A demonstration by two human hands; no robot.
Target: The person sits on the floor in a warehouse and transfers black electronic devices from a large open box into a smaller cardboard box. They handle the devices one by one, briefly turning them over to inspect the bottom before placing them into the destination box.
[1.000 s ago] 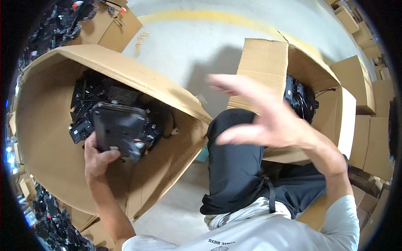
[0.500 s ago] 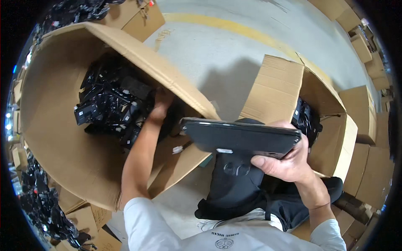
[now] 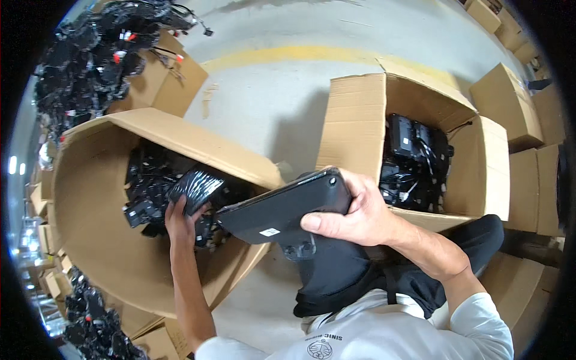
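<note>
My right hand [image 3: 363,213] grips the right end of a flat black rectangular device [image 3: 288,211], thumb pressed on its face. The device has a small white label and hangs tilted above my lap. Inside the large cardboard box [image 3: 84,204] on the left, my left hand [image 3: 180,219] is closed on a shiny black piece [image 3: 198,187] with a plastic-like sheen; its exact kind I cannot make out. Under and around that piece lies a pile of black parts with cables [image 3: 144,207].
At the right stands an open cardboard box [image 3: 493,162] holding several black units [image 3: 405,137] with wires. Black cable bundles [image 3: 90,66] are heaped at the far left, more [image 3: 96,324] at the lower left. Closed cartons [image 3: 510,108] line the right side. A yellow line [image 3: 276,55] crosses the grey floor.
My left hand has come out of the pile's far side, toward me and left, now with the shiny black piece. The device in my right hand has moved left and tilted. The view has shifted.
</note>
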